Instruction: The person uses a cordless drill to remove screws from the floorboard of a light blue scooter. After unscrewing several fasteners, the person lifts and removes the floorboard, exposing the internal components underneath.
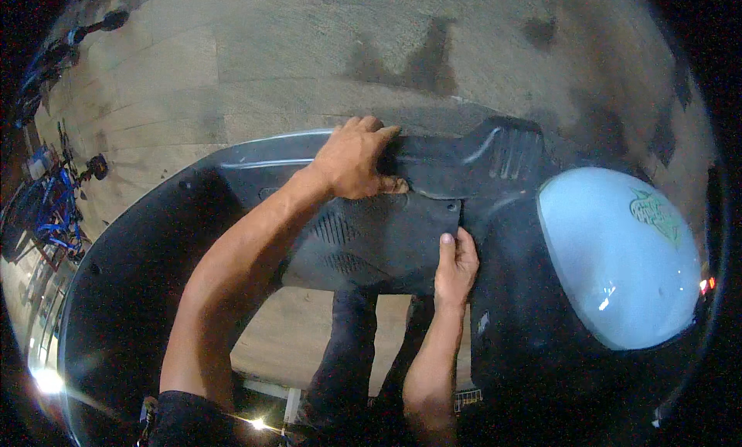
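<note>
A flat black plastic floor panel [379, 238] with ribbed vent patches lies in the footwell of a black scooter body [502, 149]. My left hand [357, 157] reaches across it and grips the body's far side rim, fingers over the outer side and thumb near the panel's far edge. At the panel's right edge, my right hand [456, 268] pinches it, thumb on top and the fingers along the side, partly hidden. A small hole shows in the panel's corner just above that hand.
A glossy light blue cover [622, 258] with a green emblem bulges at the right. Blue bicycles [58, 207] stand far left on the paved floor [270, 68], which has dark stains. My legs [344, 346] are close below the panel. Bright lamps glare at the lower left.
</note>
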A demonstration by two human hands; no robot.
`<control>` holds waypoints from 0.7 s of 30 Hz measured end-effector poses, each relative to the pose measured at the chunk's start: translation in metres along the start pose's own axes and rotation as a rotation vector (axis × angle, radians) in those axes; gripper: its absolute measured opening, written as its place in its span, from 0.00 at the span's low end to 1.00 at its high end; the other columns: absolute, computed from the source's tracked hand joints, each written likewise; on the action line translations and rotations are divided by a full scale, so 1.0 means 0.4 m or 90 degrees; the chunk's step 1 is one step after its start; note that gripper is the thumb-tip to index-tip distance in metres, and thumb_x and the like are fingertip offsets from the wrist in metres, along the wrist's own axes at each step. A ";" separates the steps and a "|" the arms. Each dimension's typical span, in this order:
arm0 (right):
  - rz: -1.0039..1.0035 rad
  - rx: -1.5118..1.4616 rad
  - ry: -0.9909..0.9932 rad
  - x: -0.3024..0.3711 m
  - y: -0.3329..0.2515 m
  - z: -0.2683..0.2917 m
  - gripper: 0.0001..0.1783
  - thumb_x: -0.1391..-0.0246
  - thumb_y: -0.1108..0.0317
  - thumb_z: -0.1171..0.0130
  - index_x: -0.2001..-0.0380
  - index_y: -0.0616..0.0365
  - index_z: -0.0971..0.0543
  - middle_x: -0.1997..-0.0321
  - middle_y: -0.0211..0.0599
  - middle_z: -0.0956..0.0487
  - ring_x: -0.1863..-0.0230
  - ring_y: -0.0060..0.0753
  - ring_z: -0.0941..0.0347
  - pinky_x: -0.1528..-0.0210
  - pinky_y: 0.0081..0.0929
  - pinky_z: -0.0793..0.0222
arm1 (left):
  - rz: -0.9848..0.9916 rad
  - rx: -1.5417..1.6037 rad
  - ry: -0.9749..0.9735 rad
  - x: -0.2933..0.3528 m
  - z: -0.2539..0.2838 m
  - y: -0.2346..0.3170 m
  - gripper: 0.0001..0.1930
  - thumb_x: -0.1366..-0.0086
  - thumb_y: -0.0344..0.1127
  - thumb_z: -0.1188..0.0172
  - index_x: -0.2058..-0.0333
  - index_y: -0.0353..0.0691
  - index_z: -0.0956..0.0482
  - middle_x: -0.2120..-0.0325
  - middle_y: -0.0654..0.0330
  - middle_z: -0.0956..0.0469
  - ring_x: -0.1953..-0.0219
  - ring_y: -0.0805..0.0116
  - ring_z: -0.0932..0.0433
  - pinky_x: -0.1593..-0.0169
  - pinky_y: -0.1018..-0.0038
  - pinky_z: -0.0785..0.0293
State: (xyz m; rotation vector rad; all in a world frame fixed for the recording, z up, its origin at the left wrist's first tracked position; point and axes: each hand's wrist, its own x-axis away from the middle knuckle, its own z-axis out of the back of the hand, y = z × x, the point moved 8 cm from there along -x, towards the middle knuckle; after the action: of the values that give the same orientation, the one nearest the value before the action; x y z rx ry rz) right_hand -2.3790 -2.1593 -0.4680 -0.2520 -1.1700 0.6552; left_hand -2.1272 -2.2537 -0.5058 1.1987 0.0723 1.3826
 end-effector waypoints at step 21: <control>-0.009 0.035 0.057 0.014 0.006 -0.014 0.13 0.42 0.71 0.45 0.55 0.63 0.32 0.58 0.31 0.26 0.58 0.19 0.32 0.54 0.19 0.37 | 0.065 -0.015 0.034 0.056 0.032 -0.088 0.44 0.63 0.68 0.33 0.58 0.32 0.27 0.60 0.46 0.30 0.54 0.45 0.30 0.50 0.57 0.33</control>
State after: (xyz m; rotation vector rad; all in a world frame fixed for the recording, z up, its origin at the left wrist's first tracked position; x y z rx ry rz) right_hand -2.3734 -2.1533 -0.4671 -0.2240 -1.0656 0.6572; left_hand -2.0883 -2.2352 -0.5105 1.1593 0.0317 1.5004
